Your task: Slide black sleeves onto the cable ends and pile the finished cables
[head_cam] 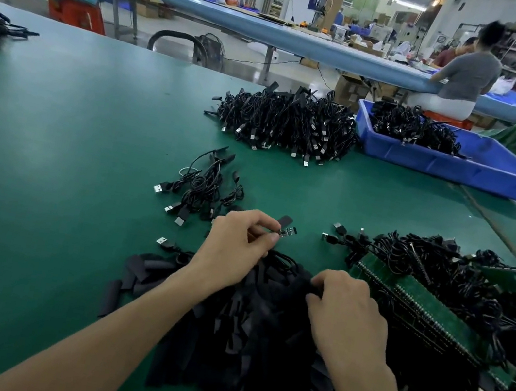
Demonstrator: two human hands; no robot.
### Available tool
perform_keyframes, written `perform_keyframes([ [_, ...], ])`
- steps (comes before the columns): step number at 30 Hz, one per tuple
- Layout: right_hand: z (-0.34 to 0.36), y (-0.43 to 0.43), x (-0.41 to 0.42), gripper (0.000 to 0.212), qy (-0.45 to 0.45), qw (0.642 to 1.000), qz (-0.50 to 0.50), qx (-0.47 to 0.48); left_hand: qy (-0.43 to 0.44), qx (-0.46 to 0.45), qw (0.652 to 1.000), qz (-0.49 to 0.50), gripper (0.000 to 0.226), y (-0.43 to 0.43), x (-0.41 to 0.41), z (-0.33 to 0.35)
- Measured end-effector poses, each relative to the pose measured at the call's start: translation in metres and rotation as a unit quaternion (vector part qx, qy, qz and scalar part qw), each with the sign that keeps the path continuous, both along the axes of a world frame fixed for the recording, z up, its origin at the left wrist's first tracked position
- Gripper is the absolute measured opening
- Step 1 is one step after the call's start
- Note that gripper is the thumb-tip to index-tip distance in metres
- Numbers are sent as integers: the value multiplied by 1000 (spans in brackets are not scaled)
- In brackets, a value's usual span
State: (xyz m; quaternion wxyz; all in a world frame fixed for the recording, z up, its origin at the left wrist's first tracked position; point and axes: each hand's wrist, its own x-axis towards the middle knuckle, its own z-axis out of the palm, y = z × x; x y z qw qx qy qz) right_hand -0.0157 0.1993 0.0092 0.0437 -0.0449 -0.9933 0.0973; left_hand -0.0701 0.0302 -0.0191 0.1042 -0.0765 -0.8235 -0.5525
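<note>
Green desk (49, 158), seen from the head camera. Left hand (237, 243) raised just beyond the near heap, thumb and forefinger pinched on a cable end (285, 233), where a small bare circuit board shows past the fingertips. A black sleeve (286, 221) stands up right behind that board, touching the fingertips (cannot tell if it is already on the cable or only held against it). Right hand (346, 311) lies knuckles-up on the sleeve heap (240, 347), fingers curled down into it; whether it has one pinched is hidden. The heap is a loose dark mass of flat sleeves at the near edge, under both forearms, a few strays spilled to its left. Just beyond the left hand, a small cable pile (203, 185), USB plugs pointing left and toward the viewer. To the right, a tangle of cables (443, 272) mixed with green board strips (428, 315), touching the sleeve heap. Further back, centre, a big cable mound (286, 124); beside it on the right a blue bin (461, 169), tilted, holding more cables. Beyond the desk, a person (467, 77) sits at a long blue bench (246, 21), back to the camera.
</note>
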Motion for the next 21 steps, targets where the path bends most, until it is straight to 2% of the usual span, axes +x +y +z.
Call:
perform_keyframes([
  [7, -15, -10, -4, 38, -14, 999, 38, -26, 5, -5, 1000, 23, 14, -9, -3, 11],
  [12, -18, -4, -2, 36, 61, 994, 49, -80, 0, -27, 999, 19, 11, -12, -4, 13],
  [16, -23, 4, -3, 14, 107, 973, 90, -183, -12, -49, 999, 7, 12, -14, -2, 15],
  [19, -25, 10, -4, 25, 131, 950, 98, -266, -20, -68, 997, -12, 9, -14, -1, 16],
  [21, -26, 10, -3, 24, 132, 932, 94, -326, -24, -75, 997, -22, 9, -13, 0, 17],
])
